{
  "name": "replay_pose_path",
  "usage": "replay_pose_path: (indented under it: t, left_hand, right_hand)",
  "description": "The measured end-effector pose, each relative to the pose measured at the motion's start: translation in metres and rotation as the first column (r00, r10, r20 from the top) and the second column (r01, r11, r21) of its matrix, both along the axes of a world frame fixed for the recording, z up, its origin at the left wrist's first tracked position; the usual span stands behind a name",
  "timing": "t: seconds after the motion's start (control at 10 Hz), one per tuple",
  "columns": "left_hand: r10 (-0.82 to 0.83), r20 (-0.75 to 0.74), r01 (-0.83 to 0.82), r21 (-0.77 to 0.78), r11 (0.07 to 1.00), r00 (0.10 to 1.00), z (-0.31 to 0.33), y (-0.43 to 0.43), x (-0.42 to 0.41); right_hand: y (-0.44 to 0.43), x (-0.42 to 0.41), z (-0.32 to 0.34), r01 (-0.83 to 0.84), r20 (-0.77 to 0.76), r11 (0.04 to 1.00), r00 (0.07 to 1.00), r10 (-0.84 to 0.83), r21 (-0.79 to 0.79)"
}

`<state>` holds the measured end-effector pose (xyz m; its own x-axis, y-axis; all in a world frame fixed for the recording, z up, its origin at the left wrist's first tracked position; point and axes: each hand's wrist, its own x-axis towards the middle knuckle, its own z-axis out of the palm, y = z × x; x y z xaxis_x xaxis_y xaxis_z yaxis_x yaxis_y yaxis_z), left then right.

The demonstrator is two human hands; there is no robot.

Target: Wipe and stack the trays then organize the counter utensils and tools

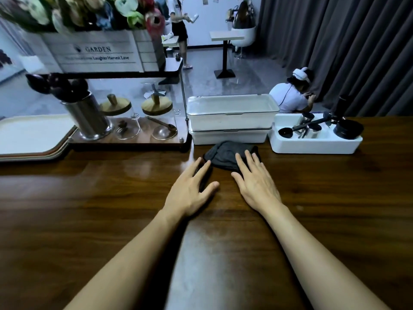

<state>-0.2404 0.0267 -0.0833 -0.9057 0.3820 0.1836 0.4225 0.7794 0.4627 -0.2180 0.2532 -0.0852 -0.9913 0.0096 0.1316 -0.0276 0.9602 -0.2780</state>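
Two bare forearms come in from the bottom edge and stretch forward over a dark brown, glossy wooden counter (89, 209). The left hand (192, 186) lies flat with its fingers straight and spread, fingertips on the near left edge of a crumpled dark grey cloth (225, 156). The right hand (257, 182) is likewise flat and open, its fingers resting on the cloth's near right part. Neither hand grips anything.

The cloth sits on the counter just in front of two white lidded plastic boxes (232, 113), one stacked on the other. Just right of them stands a white rectangular tub (312, 145) holding steel cups, a black long-handled scoop (288, 130) and other dark tools. At the far left a stack of rounded-corner trays (33, 133), a cream one on top, lies flat on the counter.

Between the trays and the boxes stands a dark-framed two-tier rack (125, 140). Its lower shelf carries a steel cylinder holder (89, 117) full of dark spoons and two glass jars with round wooden lids (157, 106). Its upper shelf bears a white wooden crate (96, 50) lettered "GARDEN" and filled with coloured flowers.

Beyond the counter the grey floor (245, 68) shines. Heavy grey curtains (346, 41) hang along the right side. A person in white wearing a white headset (290, 97) crouches by the curtains, behind the boxes. Another person (178, 25) stands farther back by a white wall, near a small pale-topped table on a black pedestal (225, 36).
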Motion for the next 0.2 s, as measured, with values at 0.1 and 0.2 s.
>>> replay_pose_path:
  t: [0.1,0.2]
  left_hand:
    - [-0.015,-0.007,0.015,-0.004,1.000,1.000,-0.001,-0.014,0.018]
    - [-0.039,-0.013,0.038,-0.045,0.998,0.999,-0.001,-0.029,0.036]
  right_hand:
    - [-0.010,0.025,0.001,0.045,0.015,0.999,0.999,-0.046,0.021]
    - [-0.026,0.051,0.001,0.061,0.061,0.998,0.996,-0.062,0.024]
